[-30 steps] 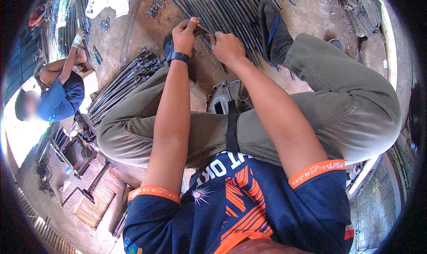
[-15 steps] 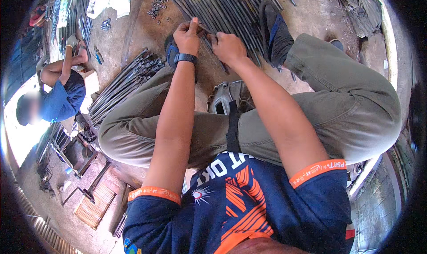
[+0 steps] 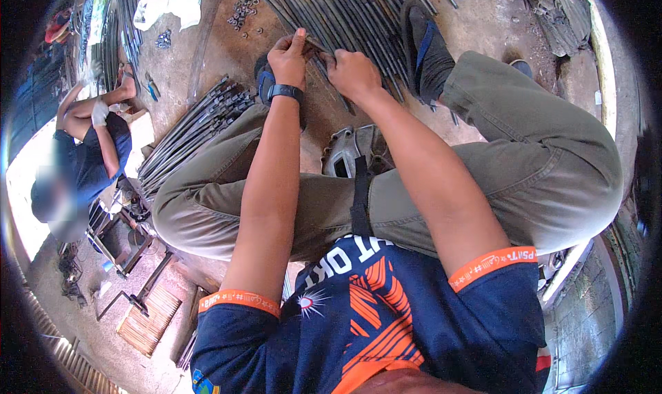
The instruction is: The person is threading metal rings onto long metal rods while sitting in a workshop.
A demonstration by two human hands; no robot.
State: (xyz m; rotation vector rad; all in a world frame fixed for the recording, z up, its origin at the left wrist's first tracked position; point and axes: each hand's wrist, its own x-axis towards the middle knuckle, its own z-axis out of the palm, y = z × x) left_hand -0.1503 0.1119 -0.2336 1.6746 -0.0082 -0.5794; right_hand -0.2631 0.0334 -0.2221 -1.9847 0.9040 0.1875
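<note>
My left hand [image 3: 288, 61], with a dark band at its wrist, is closed with the thumb pointing up and away from me. My right hand [image 3: 354, 74] is closed a little to the right, thumb and finger pinched together. Between them runs a thin dark metal rod [image 3: 316, 44], gripped by both hands; its ends are hard to make out. Just beyond the hands lies a wide row of long dark metal rods [image 3: 338, 11] on the floor. Below, between my legs, rests a grey cast-metal part [image 3: 349, 152].
Small metal nuts [image 3: 243, 13] and bluish nuts [image 3: 163, 39] lie at the far left, near pliers [image 3: 152, 87] and a white plastic bag [image 3: 169, 6]. A rod bundle [image 3: 196, 125] lies by my left knee. A gloved co-worker [image 3: 96, 139] sits at left, near wooden sticks [image 3: 148, 321].
My hands and the rod stay almost in place. The co-worker at the left has leaned and shifted their arms, and both gloved hands now show apart.
</note>
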